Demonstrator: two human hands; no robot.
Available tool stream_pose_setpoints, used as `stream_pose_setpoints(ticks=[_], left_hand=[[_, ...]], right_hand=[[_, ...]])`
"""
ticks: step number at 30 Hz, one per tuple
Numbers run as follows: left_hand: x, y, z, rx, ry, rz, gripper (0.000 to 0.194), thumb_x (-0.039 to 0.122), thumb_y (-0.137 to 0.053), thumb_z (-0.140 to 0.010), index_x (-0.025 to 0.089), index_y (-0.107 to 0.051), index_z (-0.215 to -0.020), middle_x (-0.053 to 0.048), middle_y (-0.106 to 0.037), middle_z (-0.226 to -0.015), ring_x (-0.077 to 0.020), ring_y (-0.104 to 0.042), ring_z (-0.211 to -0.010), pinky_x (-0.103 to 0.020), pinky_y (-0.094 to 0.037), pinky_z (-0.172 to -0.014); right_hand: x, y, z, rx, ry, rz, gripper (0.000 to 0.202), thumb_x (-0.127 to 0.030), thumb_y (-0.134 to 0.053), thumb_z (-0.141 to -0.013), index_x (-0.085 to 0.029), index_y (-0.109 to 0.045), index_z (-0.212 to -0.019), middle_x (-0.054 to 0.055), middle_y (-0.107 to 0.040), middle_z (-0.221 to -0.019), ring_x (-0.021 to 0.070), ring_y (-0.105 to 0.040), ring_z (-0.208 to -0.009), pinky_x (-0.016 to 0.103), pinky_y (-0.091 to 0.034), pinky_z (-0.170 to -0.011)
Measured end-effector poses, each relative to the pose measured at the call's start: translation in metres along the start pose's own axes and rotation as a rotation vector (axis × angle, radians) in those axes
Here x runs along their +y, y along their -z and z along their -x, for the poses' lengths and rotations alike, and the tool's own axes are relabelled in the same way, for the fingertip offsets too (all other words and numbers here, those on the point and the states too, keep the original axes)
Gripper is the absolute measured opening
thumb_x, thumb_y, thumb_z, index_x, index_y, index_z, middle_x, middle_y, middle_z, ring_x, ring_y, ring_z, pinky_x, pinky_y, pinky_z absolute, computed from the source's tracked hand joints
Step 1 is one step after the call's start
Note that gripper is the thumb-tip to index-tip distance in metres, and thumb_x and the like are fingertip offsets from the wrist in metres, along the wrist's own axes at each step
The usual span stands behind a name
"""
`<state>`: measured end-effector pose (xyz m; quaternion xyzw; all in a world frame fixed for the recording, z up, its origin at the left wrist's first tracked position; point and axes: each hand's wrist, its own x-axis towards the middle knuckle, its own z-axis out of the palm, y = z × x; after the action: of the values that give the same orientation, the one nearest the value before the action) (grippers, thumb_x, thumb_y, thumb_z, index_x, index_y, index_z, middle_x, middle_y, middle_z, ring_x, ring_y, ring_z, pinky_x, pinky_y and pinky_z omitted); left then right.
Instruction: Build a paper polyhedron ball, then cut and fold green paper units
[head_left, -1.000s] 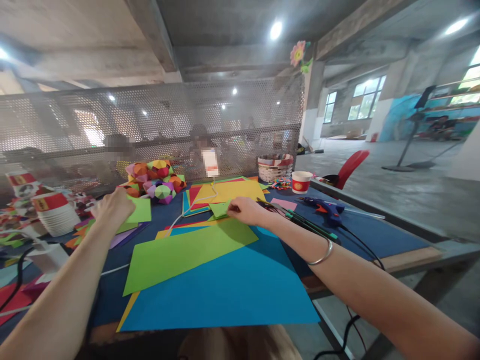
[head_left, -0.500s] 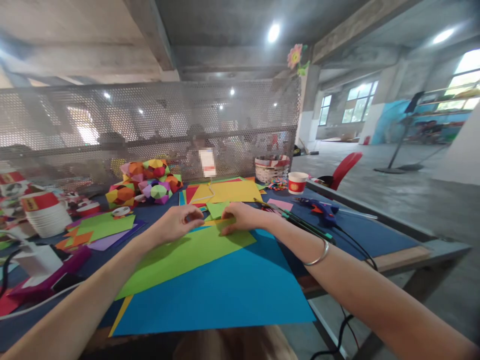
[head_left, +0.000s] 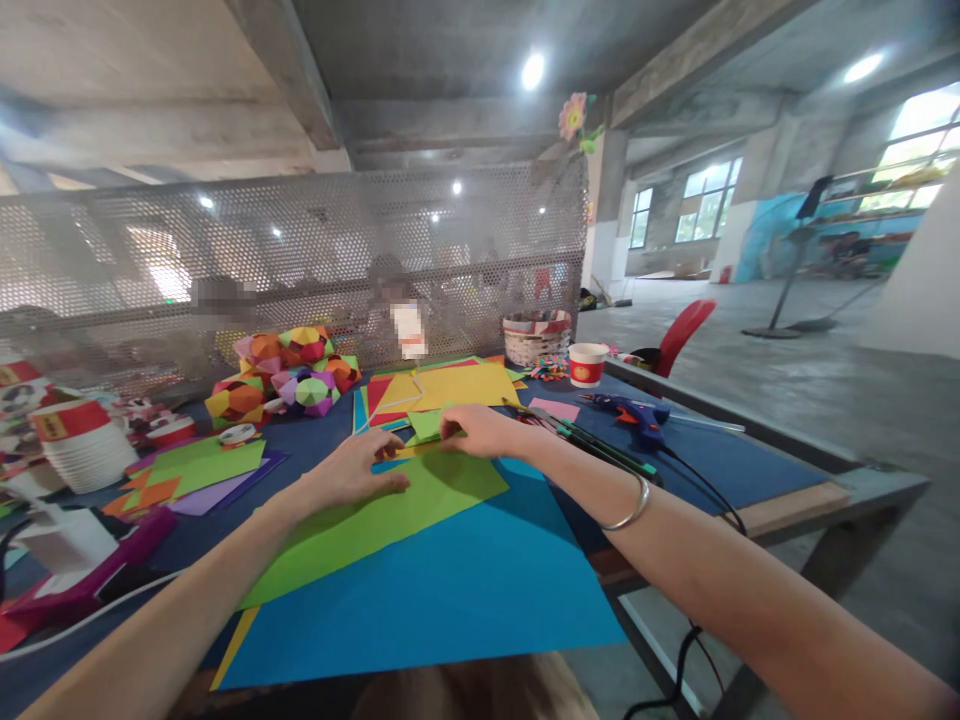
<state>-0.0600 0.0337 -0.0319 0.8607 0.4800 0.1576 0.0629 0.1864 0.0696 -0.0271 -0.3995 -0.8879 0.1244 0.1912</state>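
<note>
A large blue sheet lies at the table's front, with a long green sheet slanting across it. My left hand is over the green sheet's upper left part, thumb and fingers apart, nothing between them. My right hand, fingers curled, pinches the right side of a small green paper piece beyond the green sheet. Behind both hands a yellow sheet tops a stack of coloured paper.
Folded paper balls, stacked paper cups and a purple power strip are on the left. To the right are a glue gun, pencils, a red-and-white cup and a woven basket. A mesh panel stands behind.
My left hand has opened, its thumb dropping away from the fingers and from the small green piece. My right hand stays at that piece. The whole view has shifted slightly.
</note>
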Motion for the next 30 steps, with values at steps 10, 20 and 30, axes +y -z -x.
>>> stream_pose_setpoints(ticks=[10, 20, 30], left_hand=[[-0.001, 0.007, -0.003, 0.416, -0.04, 0.04, 0.04, 0.052, -0.052, -0.094, 0.018, -0.066, -0.111, -0.011, -0.071, -0.113, -0.0251, -0.067, -0.105, -0.041, -0.053, -0.092], [0.036, -0.002, 0.012, 0.324, -0.363, -0.159, 0.082, 0.06, -0.072, -0.082, 0.021, -0.041, -0.148, -0.017, -0.054, -0.146, -0.0344, -0.051, -0.137, -0.054, -0.041, -0.114], [0.037, -0.019, 0.017, 0.458, -0.421, -0.236, 0.039, 0.004, -0.046, -0.084, 0.019, -0.071, -0.111, -0.008, -0.076, -0.111, -0.0242, -0.072, -0.106, -0.04, -0.06, -0.092]], right_hand=[[-0.003, 0.007, -0.001, 0.184, -0.06, -0.127, 0.013, -0.009, -0.06, -0.091, -0.017, -0.069, -0.097, 0.007, -0.074, -0.099, 0.0185, -0.067, -0.092, 0.028, -0.047, -0.082], [-0.006, 0.002, -0.005, 0.208, -0.294, -0.34, 0.017, -0.012, -0.061, -0.088, -0.014, -0.068, -0.103, 0.002, -0.071, -0.077, 0.0132, -0.063, -0.065, 0.021, -0.045, -0.058], [-0.014, 0.017, -0.001, 0.274, -0.24, -0.395, 0.016, -0.019, -0.053, -0.097, -0.014, -0.067, -0.093, 0.007, -0.073, -0.091, 0.0181, -0.067, -0.086, 0.027, -0.051, -0.075]])
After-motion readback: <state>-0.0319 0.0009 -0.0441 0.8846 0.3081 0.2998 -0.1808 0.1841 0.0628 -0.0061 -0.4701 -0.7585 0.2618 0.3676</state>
